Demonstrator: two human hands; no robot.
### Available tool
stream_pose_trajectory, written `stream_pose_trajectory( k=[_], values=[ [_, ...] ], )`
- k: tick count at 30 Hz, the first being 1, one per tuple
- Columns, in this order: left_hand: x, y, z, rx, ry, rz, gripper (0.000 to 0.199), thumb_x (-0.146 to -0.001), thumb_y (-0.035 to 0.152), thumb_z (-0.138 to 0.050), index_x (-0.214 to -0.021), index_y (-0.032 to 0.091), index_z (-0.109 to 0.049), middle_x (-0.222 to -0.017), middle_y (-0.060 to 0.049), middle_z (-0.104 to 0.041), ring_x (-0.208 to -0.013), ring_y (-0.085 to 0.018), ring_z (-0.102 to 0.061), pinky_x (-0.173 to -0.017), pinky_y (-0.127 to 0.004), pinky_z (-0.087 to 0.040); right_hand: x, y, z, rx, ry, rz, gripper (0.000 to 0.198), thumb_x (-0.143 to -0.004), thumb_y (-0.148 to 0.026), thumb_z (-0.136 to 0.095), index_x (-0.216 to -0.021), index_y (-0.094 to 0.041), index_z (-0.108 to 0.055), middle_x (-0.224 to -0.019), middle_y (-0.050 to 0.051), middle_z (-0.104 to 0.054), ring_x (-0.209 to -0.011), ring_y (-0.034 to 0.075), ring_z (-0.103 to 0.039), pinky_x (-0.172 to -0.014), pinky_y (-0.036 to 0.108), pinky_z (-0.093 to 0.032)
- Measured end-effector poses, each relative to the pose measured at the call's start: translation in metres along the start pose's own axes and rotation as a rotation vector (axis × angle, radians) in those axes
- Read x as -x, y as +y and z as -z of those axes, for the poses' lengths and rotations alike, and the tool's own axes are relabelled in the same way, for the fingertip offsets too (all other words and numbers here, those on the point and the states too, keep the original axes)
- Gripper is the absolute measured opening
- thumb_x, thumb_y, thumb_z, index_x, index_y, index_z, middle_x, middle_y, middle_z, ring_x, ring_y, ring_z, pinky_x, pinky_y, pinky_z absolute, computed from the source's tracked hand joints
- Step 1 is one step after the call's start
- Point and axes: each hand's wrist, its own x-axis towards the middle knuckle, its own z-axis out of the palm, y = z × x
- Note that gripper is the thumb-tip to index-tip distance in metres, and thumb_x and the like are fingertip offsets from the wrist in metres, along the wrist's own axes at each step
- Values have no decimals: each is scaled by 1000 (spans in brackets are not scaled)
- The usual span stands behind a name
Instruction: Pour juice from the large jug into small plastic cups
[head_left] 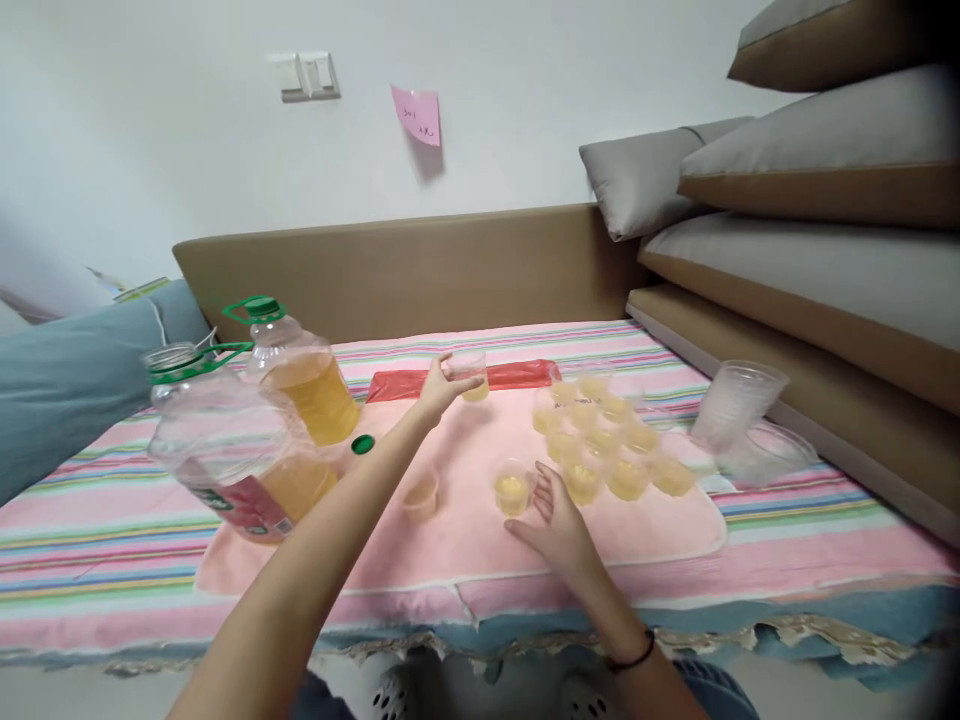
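Observation:
My left hand (440, 390) reaches to the far middle of the pink mat (465, 540). It holds a clear plastic cup (477, 365) with yellow liquid at its bottom, the thumb across the cup's near side. My right hand (555, 520) is beside another plastic cup (513, 487) of yellow liquid that stands on the mat. Its fingers are spread and curved at the cup's right side; whether they touch it I cannot tell. Further left is a third cup (421, 496), its contents unclear. Several filled cups (600, 438) stand grouped on the right.
Two large bottles (255, 440) (304, 385) of yellow liquid stand at left, the nearer uncapped. A green cap (363, 444) lies by them. Stacked clear cups (739, 400) are at right. A red plastic strip (394, 386) lies behind. Cushions (810, 260) are piled at right.

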Motion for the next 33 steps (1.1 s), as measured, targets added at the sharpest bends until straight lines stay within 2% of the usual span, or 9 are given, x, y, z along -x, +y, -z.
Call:
stream_pose_trajectory(
  k=[3,6,11,16,23,33],
  values=[
    [-32,-15,-37,-38,-13,31,87,-56,19,-86,-131,18,-41,-120,-16,-60,-106,-25,-62,-89,-38,-51,1,3,-6,-20,19,-3,90,-54,-26,-75,-137,-19,-40,-138,17,-49,-133,31,-44,-115,45,-33],
    [-55,-28,-70,-69,-53,64,88,-54,16,-86,-130,20,-41,-122,-15,-59,-106,-25,-62,-85,-37,-52,2,10,-9,-11,17,9,89,-55,-20,-74,-138,-22,-42,-138,13,-50,-132,31,-44,-112,43,-39],
    [-75,-42,-106,-97,-167,91,94,-51,10,-86,-131,19,-38,-118,-16,-62,-95,-23,-64,-81,-38,-52,5,16,-10,5,20,23,91,-55,-15,-72,-140,-26,-41,-141,10,-47,-134,31,-42,-112,44,-39],
    [-82,-51,-112,-112,-256,98,100,-50,7,-86,-135,19,-34,-112,-14,-66,-90,-21,-65,-82,-38,-52,7,12,-9,63,21,-18,93,-54,-13,-68,-141,-24,-37,-142,11,-44,-135,28,-40,-114,44,-33],
    [-84,-65,-107,-83,-370,122,105,-52,6,-87,-139,18,-30,-117,-15,-66,-81,-19,-68,-76,-37,-56,11,5,-9,95,14,-2,92,-57,-9,-63,-143,-24,-33,-145,10,-40,-136,24,-38,-115,40,-32],
    [-83,-75,-109,-153,-326,85,107,-55,17,-91,-142,15,-29,-109,-13,-67,-89,-21,-67,-79,-36,-56,6,-6,-12,199,29,-46,94,-52,-5,-64,-140,-22,-35,-143,10,-42,-134,26,-40,-114,41,-34]
  ],
)
